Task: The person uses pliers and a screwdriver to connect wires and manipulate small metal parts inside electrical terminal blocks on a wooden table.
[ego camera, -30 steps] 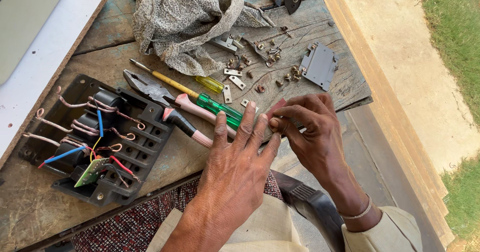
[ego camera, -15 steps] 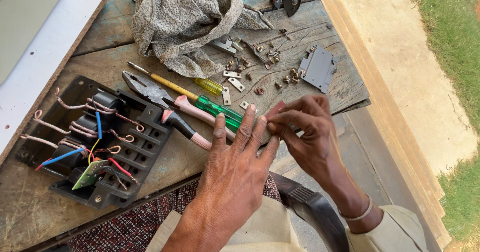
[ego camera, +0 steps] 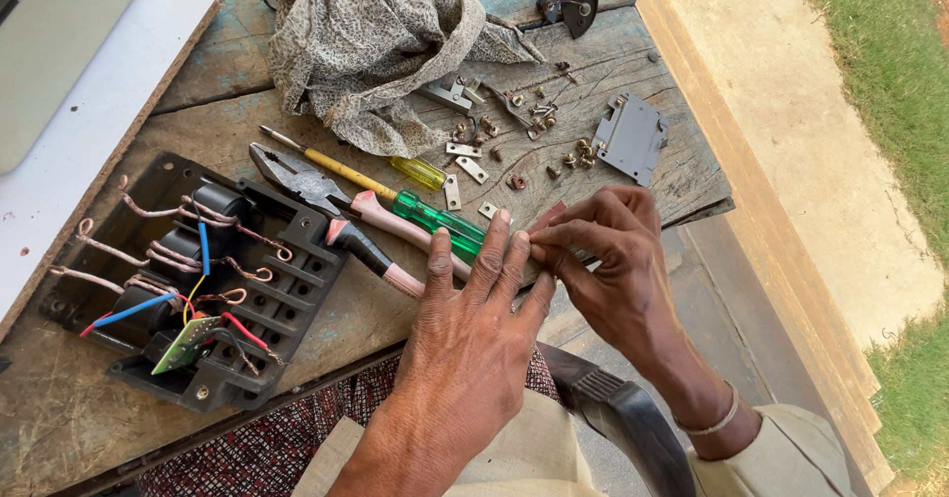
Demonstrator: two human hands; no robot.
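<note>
Not much has shifted since a second ago: both hands are in pretty much the same spot at the front edge of the bench, the right one just curled a bit tighter toward the left fingertips.

Nearest the camera, the left hand (ego camera: 474, 329) comes up from the lap, back facing up, wrist straight, fingers stretched out flat and close together, tips lying across the green-handled screwdriver (ego camera: 435, 215). It isn't gripping anything, more like pressing down flat. The right hand (ego camera: 613, 270) comes in from the right with the wrist bent inward, fingers curled, thumb and forefinger pinched on a small thin strip (ego camera: 547, 218), reddish-brown, right at the left fingertips. Can't tell what the strip actually is, it's mostly hidden by the fingers.

Just left of the hands lie pliers with pink grips (ego camera: 341, 206), crossing the screwdriver. Further left sits a black plastic housing (ego camera: 287, 289) with bare copper wires, red and blue leads and a little green circuit board.

Further back on the wooden bench (ego camera: 99, 408): scattered screws and metal contact bits (ego camera: 514, 146), a grey plastic cover (ego camera: 630, 139), and a crumpled patterned cloth (ego camera: 376, 42).
</note>
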